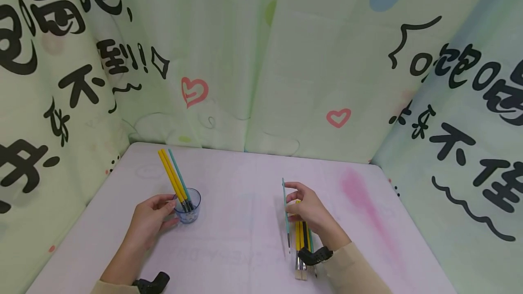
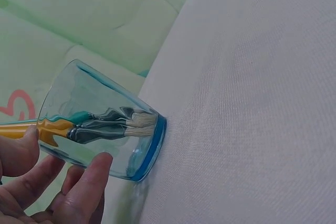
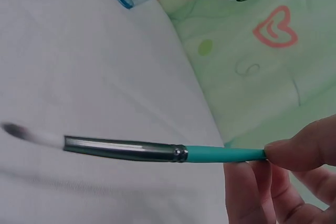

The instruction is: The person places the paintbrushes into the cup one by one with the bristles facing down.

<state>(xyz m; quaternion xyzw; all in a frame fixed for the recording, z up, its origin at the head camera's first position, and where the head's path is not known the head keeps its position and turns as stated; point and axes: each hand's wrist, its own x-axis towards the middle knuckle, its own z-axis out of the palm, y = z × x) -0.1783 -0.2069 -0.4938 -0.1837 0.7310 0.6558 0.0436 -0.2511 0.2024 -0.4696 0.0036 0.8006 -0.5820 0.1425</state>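
My left hand (image 1: 153, 217) grips the side of a clear bluish glass cup (image 1: 194, 216), thumb near its rim and fingers along its wall. Leaning inside the cup are two yellow-handled paintbrushes (image 1: 170, 173) and a teal-handled one (image 1: 177, 169), bristles down; the flat pale bristles (image 2: 140, 131) show through the glass in the left wrist view. Off to the right, my right hand (image 1: 313, 211) pinches a slim teal paintbrush (image 3: 226, 154) by its handle between thumb and fingers. Its dark-tipped bristles (image 3: 23, 131) point down, over the table.
Beneath my right hand and wrist lies a row of yellow and teal paintbrushes (image 1: 298, 244), bristles toward me, partly hidden. The pale cloth-covered table (image 1: 233, 248) has a pink streak (image 1: 365, 203) at right. Printed curtains (image 1: 245, 58) hang around its back and sides.
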